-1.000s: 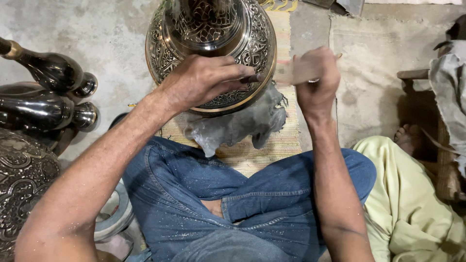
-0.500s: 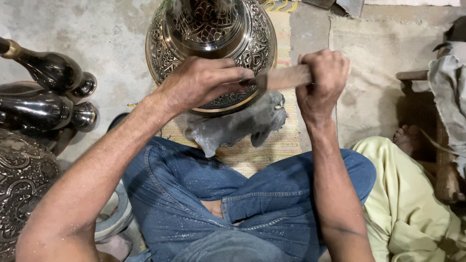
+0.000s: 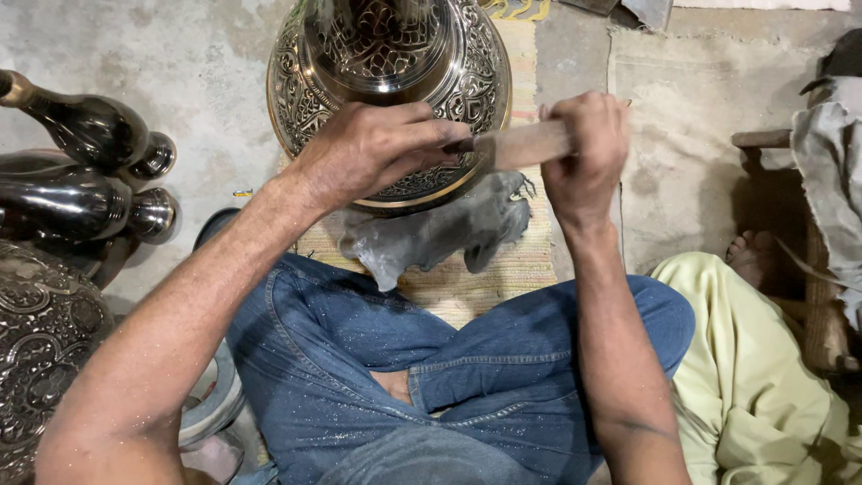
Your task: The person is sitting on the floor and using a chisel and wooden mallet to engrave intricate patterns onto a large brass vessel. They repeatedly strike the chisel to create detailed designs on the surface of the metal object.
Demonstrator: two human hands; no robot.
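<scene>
Here, a large engraved brass vase (image 3: 391, 90) stands on a straw-coloured woven mat (image 3: 503, 269), just in front of the seated person's crossed legs in blue jeans (image 3: 467, 359). Its round belly is covered with dense floral relief, shiny gold on the raised parts and dark in the recesses, and a plain bright rim runs along its lower edge. A crumpled grey cloth (image 3: 440, 233) lies on the mat, touching the vase's near side.

The left hand (image 3: 373, 148) rests against the vase's near flank, its fingers curled and pressed together around the dark front end of a tool. The right hand (image 3: 584, 153) is closed in a fist around the wooden handle (image 3: 525, 144), which lies level between the two hands, its tip at the vase wall. The metal tip itself is mostly hidden under the left fingers.

Compared with half a second ago, the grip and the handle's level line look the same; a second ago the right hand sat slightly higher and blurred, with the handle hardly to be seen.

To the left, dark polished metal vessels (image 3: 81, 171) lie on their sides on the concrete floor (image 3: 197, 54), with another engraved piece (image 3: 40, 350) below them. At right sits another person in pale yellow-green trousers (image 3: 754, 359), a bare foot (image 3: 750, 256) showing.
</scene>
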